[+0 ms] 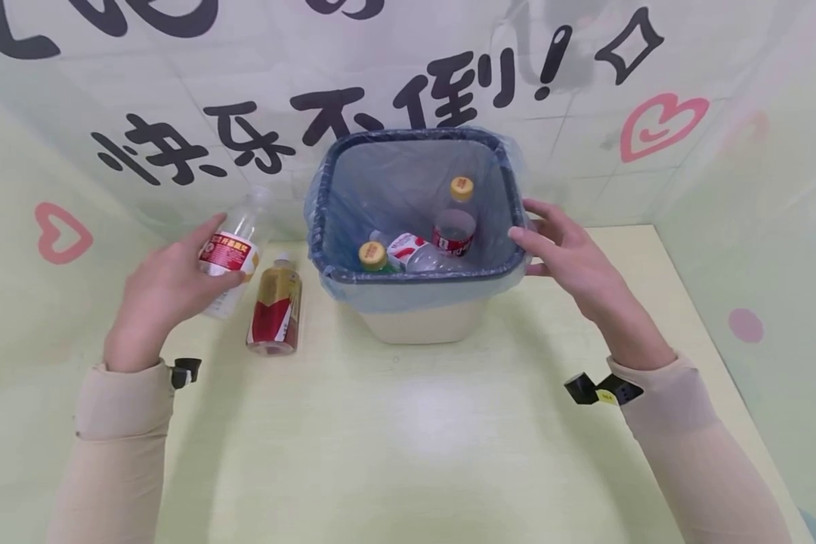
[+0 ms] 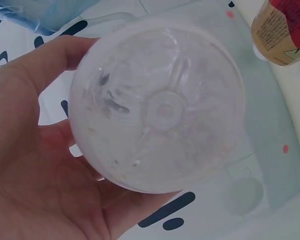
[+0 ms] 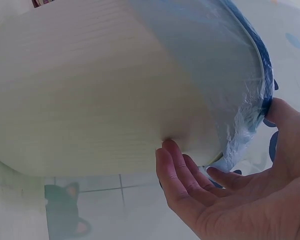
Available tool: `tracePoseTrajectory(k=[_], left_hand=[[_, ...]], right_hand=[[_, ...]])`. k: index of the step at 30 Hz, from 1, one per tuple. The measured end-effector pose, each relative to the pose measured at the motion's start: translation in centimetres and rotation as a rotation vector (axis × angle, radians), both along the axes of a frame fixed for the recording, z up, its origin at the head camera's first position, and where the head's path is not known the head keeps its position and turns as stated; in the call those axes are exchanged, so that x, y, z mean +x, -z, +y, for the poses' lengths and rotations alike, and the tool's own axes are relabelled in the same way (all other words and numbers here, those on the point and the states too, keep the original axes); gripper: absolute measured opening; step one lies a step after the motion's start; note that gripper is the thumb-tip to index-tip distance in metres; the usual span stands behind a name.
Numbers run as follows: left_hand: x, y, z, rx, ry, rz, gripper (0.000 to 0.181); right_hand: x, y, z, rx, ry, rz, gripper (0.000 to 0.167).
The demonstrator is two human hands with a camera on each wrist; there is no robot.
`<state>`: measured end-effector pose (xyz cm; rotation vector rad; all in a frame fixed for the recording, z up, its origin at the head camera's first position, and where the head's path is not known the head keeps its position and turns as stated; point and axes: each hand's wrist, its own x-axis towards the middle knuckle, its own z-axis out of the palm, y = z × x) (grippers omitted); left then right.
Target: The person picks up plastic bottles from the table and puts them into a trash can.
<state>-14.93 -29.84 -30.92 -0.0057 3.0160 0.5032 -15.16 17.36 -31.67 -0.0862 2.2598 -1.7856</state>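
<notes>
My left hand grips a clear plastic bottle with a red label, left of the trash bin and off the table. In the left wrist view the bottle's round base faces the camera. Just right of it stands a second bottle, with a gold and red label. My right hand holds the right side of the trash bin, thumb at the rim and fingers along the outside; in the right wrist view, fingertips touch its pale wall. Several bottles, two with yellow caps, lie inside the bin.
A bluish plastic liner is folded over the bin's dark rim. The pale table meets a printed sheet with black characters and pink hearts behind the bin. Similar sheets hang at both sides.
</notes>
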Motion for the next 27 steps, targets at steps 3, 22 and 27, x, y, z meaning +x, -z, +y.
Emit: tracePoseTrajectory(k=[3, 22, 27], left_hand=[[0.2, -0.4, 0.2, -0.003, 0.004, 0.003, 0.091], [0.1, -6.5, 4.0, -0.007, 0.078, 0.125, 0.087], [-0.1, -7.9, 4.9, -0.003, 0.063, 0.113, 0.086]], right_hand=[[0.0, -0.1, 0.0, 0.014, -0.006, -0.004, 0.066], [-0.1, -0.3, 0.0, 0.028, -0.004, -0.019, 0.07], [0.0, -0.2, 0.0, 0.023, 0.003, -0.027, 0.069]])
